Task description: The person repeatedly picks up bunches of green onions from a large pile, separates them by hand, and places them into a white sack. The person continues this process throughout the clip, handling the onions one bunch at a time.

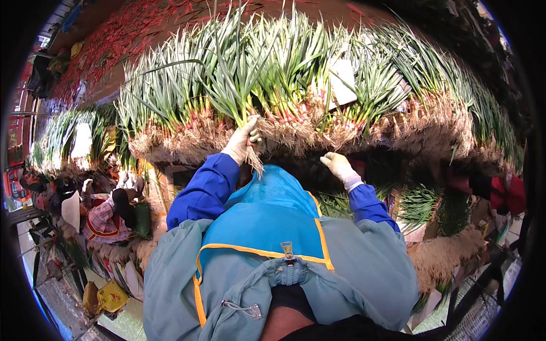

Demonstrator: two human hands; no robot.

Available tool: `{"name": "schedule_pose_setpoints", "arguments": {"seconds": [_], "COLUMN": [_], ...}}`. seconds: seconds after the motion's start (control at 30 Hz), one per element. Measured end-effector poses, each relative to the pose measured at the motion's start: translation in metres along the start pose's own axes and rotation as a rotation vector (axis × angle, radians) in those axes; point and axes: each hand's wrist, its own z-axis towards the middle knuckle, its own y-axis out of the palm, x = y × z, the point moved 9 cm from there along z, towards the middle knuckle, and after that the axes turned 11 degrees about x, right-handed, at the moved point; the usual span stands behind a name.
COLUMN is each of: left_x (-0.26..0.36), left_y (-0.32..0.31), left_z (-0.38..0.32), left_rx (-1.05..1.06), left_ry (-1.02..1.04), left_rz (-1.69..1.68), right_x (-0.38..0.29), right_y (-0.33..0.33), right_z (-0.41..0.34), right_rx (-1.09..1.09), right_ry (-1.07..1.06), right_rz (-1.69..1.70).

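My left hand [242, 143], in a pale glove, grips a small bunch of spring onions [246, 114] just above the roots. Its long green leaves [232, 81] rise over the pile behind, and the pale roots [254, 163] hang below my fist. To the right, my gloved right hand [340, 166] hovers in front of the pile's lower edge. Its fingers are bent and close together, with nothing visible in them. Before me runs a long pile of spring onions [286, 72], leaves pointing away and roots towards me. A blue apron with orange edging [260, 226] covers my front.
A white sheet [342, 83] sits among the leaves. At left, a person in a plaid top [106, 221] is beside another onion heap [55, 140]. More bundled onions [418, 202] lie low at right. Red strips [111, 55] litter the ground beyond the pile.
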Motion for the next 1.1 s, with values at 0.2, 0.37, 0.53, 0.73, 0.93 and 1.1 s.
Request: {"name": "schedule_pose_setpoints", "arguments": {"seconds": [0.2, 0.37, 0.53, 0.73, 0.93, 1.1], "left_x": [-0.026, -0.037, -0.065, -0.085, -0.014, 0.073], "left_y": [0.005, 0.019, 0.034, 0.032, 0.065, 0.046], "left_z": [0.015, 0.027, 0.021, 0.01, -0.039, -0.06], "left_rx": [0.05, 0.138, -0.01, 0.304, 0.134, 0.113], "left_ry": [0.06, 0.081, 0.033, 0.093, 0.384, 0.716], "left_rz": [-0.027, 0.04, 0.055, 0.141, 0.176, 0.139], "right_x": [-0.07, -0.097, -0.102, -0.106, -0.08, -0.027], "right_y": [-0.036, -0.017, 0.006, 0.032, -0.005, -0.066], "right_z": [0.153, 0.082, 0.042, 0.094, 0.102, 0.135], "right_rx": [0.466, 0.259, 0.016, 0.133, 0.055, 0.528], "right_ry": [-0.063, -0.043, 0.177, 0.553, 0.577, 0.31], "right_rz": [-0.006, 0.705, 0.984, 1.594, 2.269, 1.336]}}
